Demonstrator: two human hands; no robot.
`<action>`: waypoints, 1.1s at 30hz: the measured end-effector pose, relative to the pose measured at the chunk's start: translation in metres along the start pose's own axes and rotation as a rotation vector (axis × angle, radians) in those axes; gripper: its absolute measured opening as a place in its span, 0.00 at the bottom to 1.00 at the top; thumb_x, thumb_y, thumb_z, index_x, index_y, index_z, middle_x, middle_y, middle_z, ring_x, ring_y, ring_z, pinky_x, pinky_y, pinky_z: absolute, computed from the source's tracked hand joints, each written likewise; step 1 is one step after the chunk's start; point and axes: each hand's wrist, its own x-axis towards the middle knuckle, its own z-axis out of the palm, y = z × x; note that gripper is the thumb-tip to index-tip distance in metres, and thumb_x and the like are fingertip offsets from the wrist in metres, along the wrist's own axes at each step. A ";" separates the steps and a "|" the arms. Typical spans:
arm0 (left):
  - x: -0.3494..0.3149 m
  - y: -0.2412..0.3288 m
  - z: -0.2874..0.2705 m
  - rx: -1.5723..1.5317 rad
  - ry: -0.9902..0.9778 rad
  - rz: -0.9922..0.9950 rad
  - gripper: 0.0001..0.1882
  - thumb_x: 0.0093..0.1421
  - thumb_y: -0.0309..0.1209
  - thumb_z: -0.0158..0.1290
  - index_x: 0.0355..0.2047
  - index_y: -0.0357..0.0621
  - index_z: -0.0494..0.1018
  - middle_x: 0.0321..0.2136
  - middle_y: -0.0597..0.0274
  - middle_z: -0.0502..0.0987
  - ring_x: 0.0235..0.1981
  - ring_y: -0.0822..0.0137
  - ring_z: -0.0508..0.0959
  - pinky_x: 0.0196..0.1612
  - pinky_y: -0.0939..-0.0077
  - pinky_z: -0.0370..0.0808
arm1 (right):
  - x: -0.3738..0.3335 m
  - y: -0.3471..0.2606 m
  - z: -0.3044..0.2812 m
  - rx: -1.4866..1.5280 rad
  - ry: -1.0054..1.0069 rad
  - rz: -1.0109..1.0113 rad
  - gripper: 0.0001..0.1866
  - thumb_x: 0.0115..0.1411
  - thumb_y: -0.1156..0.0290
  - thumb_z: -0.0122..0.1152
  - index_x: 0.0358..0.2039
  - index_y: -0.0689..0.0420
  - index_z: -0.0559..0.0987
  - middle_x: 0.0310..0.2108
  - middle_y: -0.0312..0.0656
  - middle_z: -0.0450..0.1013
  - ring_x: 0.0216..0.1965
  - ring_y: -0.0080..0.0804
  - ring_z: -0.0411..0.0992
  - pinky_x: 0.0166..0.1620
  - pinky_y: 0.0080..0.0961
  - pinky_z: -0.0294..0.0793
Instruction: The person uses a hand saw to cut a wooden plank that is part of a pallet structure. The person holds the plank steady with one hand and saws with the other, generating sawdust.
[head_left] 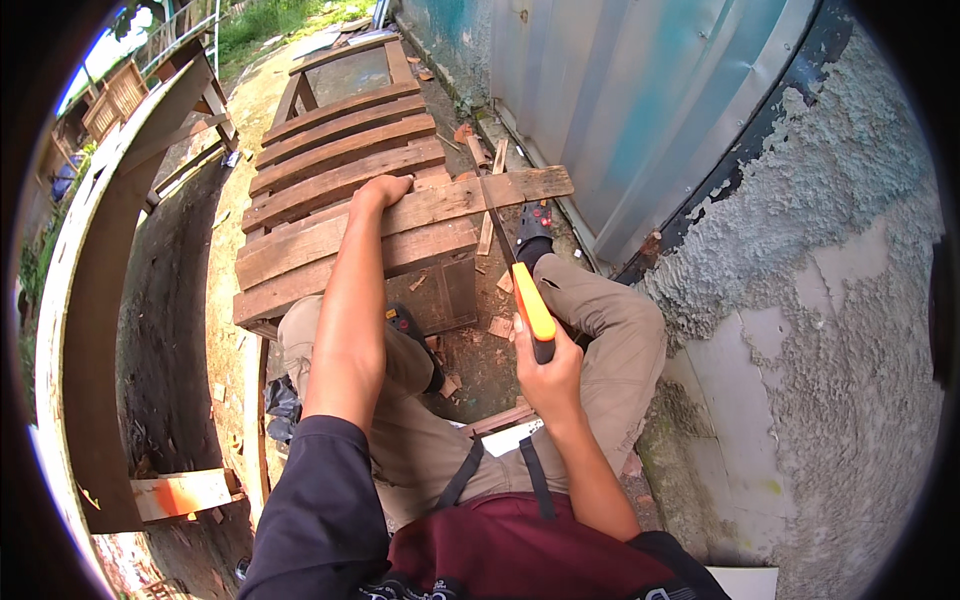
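Pale lettering (655,594) shows on the person's dark clothing at the lower edge, cut off and too partial to read. The weathered brown plank (440,203) has rough grain, dark stains and lighter worn patches; it lies across the near part of the slatted wooden counter (343,152), its right end reaching out past the side. The left hand (385,190) bears on the plank's upper face near the far edge; its fingertips are hidden, so whether they close around the wood cannot be told. The right hand (550,370) is wrapped around the grip of a hand saw (526,285), whose handle is bright yellow-orange and black. The saw's narrow, dark blade slants away from that hand and meets the plank on the overhanging part, between the counter's side and the free end. A dark clog (535,222) with small coloured ornaments stands below that end, near loose wood scraps (501,327) on the ground.
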 end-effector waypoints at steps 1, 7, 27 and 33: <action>-0.006 0.009 -0.002 0.007 -0.002 0.005 0.36 0.68 0.59 0.42 0.62 0.43 0.73 0.66 0.46 0.67 0.68 0.45 0.65 0.69 0.54 0.60 | -0.023 0.007 -0.017 -0.014 0.014 -0.007 0.10 0.63 0.71 0.66 0.32 0.64 0.77 0.19 0.49 0.72 0.20 0.33 0.73 0.28 0.32 0.70; -0.051 0.035 -0.012 0.010 0.025 -0.109 0.36 0.65 0.62 0.42 0.64 0.53 0.72 0.68 0.55 0.66 0.71 0.50 0.62 0.71 0.55 0.56 | -0.034 -0.020 -0.025 0.086 0.045 0.045 0.09 0.66 0.72 0.64 0.39 0.66 0.81 0.25 0.40 0.78 0.30 0.19 0.74 0.34 0.26 0.73; -0.022 0.018 -0.004 -0.020 -0.053 -0.044 0.36 0.67 0.62 0.41 0.63 0.52 0.72 0.68 0.53 0.66 0.71 0.53 0.62 0.73 0.54 0.49 | -0.065 -0.018 -0.051 -0.049 0.005 0.153 0.09 0.65 0.73 0.64 0.41 0.67 0.82 0.27 0.41 0.79 0.31 0.19 0.75 0.35 0.23 0.74; -0.017 0.012 -0.010 -0.004 -0.033 -0.063 0.37 0.66 0.63 0.40 0.65 0.52 0.71 0.68 0.53 0.65 0.71 0.50 0.61 0.73 0.54 0.51 | 0.096 0.006 0.045 -0.041 0.035 -0.080 0.15 0.66 0.65 0.61 0.39 0.67 0.80 0.26 0.55 0.79 0.30 0.46 0.80 0.37 0.38 0.76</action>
